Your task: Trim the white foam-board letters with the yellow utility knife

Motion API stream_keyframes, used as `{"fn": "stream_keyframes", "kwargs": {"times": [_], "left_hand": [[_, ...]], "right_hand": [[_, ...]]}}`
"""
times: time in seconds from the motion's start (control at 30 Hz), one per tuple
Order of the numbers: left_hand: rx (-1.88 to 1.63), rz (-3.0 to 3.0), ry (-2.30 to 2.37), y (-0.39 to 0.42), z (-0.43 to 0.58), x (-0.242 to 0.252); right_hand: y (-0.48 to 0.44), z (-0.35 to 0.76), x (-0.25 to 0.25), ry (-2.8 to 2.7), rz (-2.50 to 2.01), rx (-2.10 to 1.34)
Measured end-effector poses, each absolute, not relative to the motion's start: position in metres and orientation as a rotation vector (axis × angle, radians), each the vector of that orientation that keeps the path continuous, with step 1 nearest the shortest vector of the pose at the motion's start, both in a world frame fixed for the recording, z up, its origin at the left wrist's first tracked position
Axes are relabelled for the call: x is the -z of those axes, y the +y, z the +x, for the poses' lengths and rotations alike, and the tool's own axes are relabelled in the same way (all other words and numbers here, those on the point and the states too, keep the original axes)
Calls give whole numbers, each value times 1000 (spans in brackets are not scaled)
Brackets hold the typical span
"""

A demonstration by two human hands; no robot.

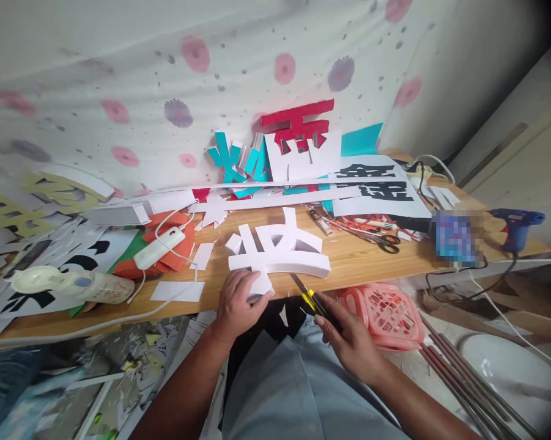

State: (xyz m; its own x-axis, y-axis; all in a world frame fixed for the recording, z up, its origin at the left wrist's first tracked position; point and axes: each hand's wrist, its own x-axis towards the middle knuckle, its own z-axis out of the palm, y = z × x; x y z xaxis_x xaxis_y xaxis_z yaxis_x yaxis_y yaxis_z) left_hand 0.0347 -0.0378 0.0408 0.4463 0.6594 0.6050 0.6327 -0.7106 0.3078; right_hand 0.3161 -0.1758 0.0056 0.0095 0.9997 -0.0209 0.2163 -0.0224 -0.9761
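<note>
A white three-dimensional character (282,250), apparently of foam board, lies near the front edge of the wooden table (211,241). My left hand (241,299) grips its lower end, with the fingers over the top and the thumb along the near side. In my right hand (348,336) is a yellow and black utility knife (312,297), closed in the fingers. The blade points up and left toward the table edge, just below the character and apart from it. Small white card pieces (178,291) lie left of the character.
Scissors (380,241) and a box cutter (320,221) lie behind on the right. Farther right is a blue glue gun (516,226). A power strip (159,246) and a cream bottle (77,284) occupy the left. Red cut-out lettering (298,119) leans at the back. A pink basket (385,315) stands below.
</note>
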Motion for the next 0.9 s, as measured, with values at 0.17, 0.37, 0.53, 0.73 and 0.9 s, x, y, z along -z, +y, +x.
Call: {"fn": "stream_keyframes", "kwargs": {"times": [0.17, 0.37, 0.53, 0.73, 0.9], "left_hand": [[-970, 2626, 1160, -42, 22, -24], [-856, 2588, 1208, -44, 1, -26], [-933, 2581, 1333, -51, -14, -8], [-1157, 2537, 1485, -77, -29, 10], [-1001, 2373, 1716, -128, -49, 56]], "right_hand": [[-176, 311, -3, -1313, -1365, -1195], [-174, 304, 2, -1290, -1346, -1204], [-174, 301, 6, -1269, -1365, -1179], [-174, 299, 7, -1233, -1368, -1192], [-174, 299, 6, -1237, -1348, -1209]]}}
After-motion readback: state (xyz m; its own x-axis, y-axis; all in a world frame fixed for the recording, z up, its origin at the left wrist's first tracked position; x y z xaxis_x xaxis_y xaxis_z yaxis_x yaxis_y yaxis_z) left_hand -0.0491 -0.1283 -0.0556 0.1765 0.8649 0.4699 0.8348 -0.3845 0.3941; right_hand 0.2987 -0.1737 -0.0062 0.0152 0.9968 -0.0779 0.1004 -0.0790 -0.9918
